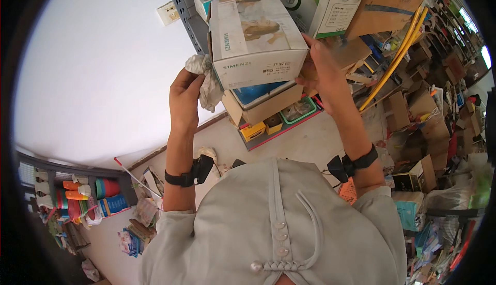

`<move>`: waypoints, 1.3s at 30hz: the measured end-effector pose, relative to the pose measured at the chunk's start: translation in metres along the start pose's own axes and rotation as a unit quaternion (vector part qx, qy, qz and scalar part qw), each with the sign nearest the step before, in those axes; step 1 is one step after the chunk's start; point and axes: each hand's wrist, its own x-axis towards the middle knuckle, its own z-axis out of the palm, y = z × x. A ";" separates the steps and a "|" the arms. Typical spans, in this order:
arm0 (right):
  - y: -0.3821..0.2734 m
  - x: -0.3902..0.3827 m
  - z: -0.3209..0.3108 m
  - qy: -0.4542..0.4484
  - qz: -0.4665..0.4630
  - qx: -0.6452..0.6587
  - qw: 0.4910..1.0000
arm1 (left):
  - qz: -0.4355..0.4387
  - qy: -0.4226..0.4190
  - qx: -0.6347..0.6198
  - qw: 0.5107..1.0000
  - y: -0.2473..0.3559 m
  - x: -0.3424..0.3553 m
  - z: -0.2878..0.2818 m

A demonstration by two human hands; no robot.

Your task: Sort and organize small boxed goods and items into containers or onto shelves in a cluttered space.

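Note:
A white cardboard box with a printed picture on top sits in front of me, its printed side facing me. My right hand grips the box at its right edge, thumb on the upper corner and fingers along the side. At the box's left side my left hand pinches a crumpled greyish-white cloth, which hangs beside the box's left corner. Below the white box lies an open brown carton with something blue inside.
A perforated metal shelf post stands at the left, beside a wall socket. Other boxes crowd the right. Lower down are a green basket and yellow small boxes. Yellow poles lean farther right.

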 end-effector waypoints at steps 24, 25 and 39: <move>-0.010 -0.057 0.096 0.048 0.082 0.335 0.937 | 0.044 -0.028 0.194 0.980 0.020 0.031 -0.028; -0.010 -0.056 0.102 0.050 0.073 0.337 0.937 | 0.062 -0.013 0.258 0.964 0.029 0.038 -0.026; 0.024 0.030 0.142 0.108 0.039 -0.028 0.993 | 0.249 0.083 0.388 0.884 -0.011 0.161 -0.036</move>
